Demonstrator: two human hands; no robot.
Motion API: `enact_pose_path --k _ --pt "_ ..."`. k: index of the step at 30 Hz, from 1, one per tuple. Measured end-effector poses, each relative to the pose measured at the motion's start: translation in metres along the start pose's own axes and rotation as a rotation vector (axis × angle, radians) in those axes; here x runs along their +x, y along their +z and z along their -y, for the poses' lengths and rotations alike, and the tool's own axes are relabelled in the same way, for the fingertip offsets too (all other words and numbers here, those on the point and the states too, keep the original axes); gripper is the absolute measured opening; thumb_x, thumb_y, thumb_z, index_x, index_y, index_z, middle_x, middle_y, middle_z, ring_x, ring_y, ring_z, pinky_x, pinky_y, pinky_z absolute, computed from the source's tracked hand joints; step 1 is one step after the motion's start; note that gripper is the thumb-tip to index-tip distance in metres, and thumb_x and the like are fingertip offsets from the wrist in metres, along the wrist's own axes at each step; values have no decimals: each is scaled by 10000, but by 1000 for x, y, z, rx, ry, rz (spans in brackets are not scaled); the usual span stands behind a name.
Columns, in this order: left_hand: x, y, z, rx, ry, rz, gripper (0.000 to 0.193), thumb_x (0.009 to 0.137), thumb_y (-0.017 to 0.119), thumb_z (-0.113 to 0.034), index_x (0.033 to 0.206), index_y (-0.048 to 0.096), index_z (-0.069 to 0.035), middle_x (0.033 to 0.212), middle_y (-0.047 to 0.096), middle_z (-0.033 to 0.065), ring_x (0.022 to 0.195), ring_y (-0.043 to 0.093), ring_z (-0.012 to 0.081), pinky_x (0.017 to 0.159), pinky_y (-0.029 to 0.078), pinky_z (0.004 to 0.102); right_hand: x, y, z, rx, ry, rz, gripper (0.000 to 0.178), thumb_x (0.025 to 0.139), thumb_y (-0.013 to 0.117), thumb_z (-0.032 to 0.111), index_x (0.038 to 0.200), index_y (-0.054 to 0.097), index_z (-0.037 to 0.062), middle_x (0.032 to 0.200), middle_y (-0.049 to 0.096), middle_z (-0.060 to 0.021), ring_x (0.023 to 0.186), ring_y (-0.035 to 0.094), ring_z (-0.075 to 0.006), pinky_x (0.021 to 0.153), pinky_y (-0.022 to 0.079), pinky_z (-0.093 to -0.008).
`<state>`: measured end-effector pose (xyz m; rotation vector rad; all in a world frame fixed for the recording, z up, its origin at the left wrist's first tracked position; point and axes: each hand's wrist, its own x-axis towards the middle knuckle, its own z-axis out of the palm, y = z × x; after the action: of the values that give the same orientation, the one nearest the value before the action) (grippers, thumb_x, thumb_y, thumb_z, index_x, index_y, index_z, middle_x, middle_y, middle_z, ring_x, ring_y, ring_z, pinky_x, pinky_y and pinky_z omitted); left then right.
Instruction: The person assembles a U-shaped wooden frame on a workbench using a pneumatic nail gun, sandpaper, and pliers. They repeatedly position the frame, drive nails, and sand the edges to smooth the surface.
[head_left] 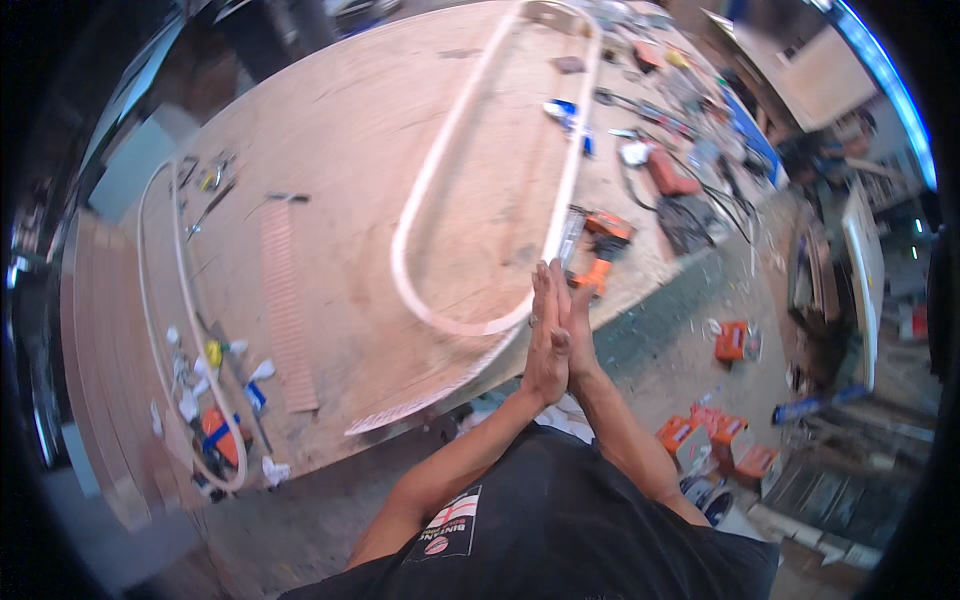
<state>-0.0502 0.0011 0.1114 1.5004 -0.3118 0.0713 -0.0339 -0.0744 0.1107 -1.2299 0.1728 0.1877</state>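
Observation:
My left hand [546,345] and my right hand [579,330] are pressed palm to palm in front of my chest, with the fingers stretched out straight. Nothing shows between them. They stand at the table's near edge, beside the lower end of a long white oval frame [404,225]. An orange and black cordless drill [597,250] lies just beyond my fingertips. Under the frame's near end sits a curved, slotted wooden strip [425,408], partly over the table's edge.
A wooden worktable [330,150] holds a flat ribbed strip [285,300] and a second thin oval frame [185,250] at the left. Tools, cables and an orange-red box [672,173] clutter the right side. Orange boxes [737,341] lie on the floor at the right.

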Motion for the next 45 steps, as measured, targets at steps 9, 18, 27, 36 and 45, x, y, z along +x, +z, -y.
enact_pose_path --k 9,18,27,36,45 --pt "-41 155 -13 -53 -130 648 1191 893 265 -924 1679 116 -41 1736 136 239 1602 152 404 1286 113 529 -36 -215 54 13 -378 -491 1056 998 128 812 1671 81 0 1753 77 -191 1623 75 -314 1305 11 -421" --pt "-94 341 21 -142 -281 979 1031 956 495 -789 1595 358 9 1596 442 241 1464 453 364 1197 352 430 -185 -389 32 20 -480 -845 957 1046 191 746 1678 114 32 1748 117 -194 1622 91 -322 1306 42 -448" --pt "-122 400 36 -164 -543 1168 162 925 772 -67 1073 761 -1 1010 746 56 968 684 131 858 544 305 -266 -518 -18 215 -312 -1197 899 1059 291 716 1679 170 76 1714 232 -214 1573 257 -348 1282 145 -462" --pt "9 384 101 -115 -393 735 44 960 738 -47 990 742 -15 878 717 -21 793 615 48 711 483 230 -166 -527 5 99 -54 -965 624 1042 609 479 1481 526 42 1368 625 -145 1104 664 -220 925 504 -365" --pt "81 371 138 43 -481 686 163 1038 637 -146 987 656 7 830 607 -25 794 532 65 721 455 270 120 -598 35 -324 188 -963 779 918 800 439 1478 495 -9 1278 634 -168 919 683 -203 654 542 -347"
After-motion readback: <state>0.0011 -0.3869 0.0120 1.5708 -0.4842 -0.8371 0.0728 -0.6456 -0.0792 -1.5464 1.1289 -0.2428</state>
